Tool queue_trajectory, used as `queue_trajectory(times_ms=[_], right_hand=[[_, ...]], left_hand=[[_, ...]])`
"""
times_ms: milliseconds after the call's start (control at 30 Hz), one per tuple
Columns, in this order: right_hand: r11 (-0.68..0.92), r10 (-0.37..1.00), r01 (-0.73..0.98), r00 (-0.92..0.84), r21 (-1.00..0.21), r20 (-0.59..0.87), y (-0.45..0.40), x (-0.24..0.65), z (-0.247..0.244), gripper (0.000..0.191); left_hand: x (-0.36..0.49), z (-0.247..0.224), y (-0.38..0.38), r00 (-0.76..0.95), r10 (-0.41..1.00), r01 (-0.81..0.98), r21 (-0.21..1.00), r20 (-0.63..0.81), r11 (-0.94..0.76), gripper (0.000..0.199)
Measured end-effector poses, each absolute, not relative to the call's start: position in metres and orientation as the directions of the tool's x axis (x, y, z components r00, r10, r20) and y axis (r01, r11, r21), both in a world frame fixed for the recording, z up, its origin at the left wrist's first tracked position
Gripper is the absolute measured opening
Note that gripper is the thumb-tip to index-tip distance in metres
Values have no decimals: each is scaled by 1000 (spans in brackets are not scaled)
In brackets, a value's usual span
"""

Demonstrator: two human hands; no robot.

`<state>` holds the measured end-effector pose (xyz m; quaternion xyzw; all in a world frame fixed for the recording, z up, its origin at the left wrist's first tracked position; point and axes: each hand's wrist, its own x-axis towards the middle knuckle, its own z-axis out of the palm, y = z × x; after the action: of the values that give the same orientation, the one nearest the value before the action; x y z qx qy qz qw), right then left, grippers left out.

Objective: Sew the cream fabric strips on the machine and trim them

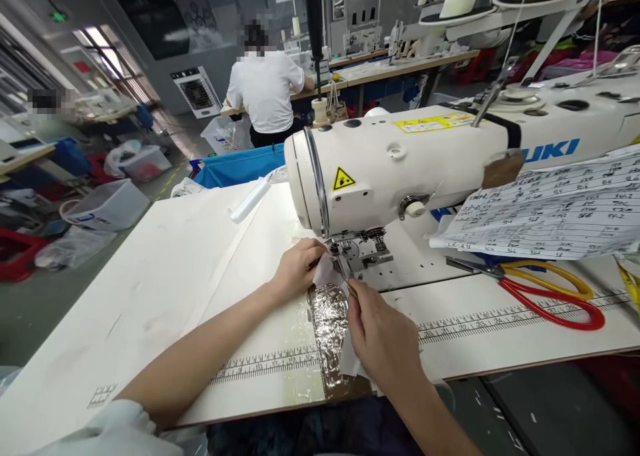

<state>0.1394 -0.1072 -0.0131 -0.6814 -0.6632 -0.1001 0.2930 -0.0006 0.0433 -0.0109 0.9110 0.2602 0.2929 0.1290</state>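
Observation:
A white sewing machine (380,169) stands on the table, its presser foot and needle area low at the left end of the head. My left hand (299,267) is closed at the edge of a small white fabric piece (326,273), just left of the needle area. Closed as well, my right hand (384,329) holds a slim metal tool (345,273), apparently tweezers, with its tip by the fabric and the needle area. More white material (350,356) shows beneath my right hand. Shiny clear tape (330,319) covers a brown strip of the table between my hands. My fingertips are partly hidden.
Red-and-yellow-handled scissors (550,286) lie on the right of the white table (165,296), near its printed ruler. A handwritten paper sheet (550,209) hangs by the machine arm. A white roll (250,199) lies behind the machine head. A person in white (263,89) sits beyond.

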Motion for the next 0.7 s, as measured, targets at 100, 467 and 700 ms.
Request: queue_trajectory(times_ms=[100, 467, 700], right_hand=[[37, 862, 963, 105, -268, 496, -105, 139, -15, 34], [65, 846, 973, 64, -222, 530, -105, 139, -16, 35], [22, 854, 977, 93, -214, 512, -104, 138, -15, 34]], left_hand=[[-1, -12, 44, 700, 556, 425, 365, 449, -829, 19], [1, -13, 48, 688, 596, 491, 339, 415, -803, 11], [3, -8, 45, 637, 647, 436, 497, 419, -751, 19]])
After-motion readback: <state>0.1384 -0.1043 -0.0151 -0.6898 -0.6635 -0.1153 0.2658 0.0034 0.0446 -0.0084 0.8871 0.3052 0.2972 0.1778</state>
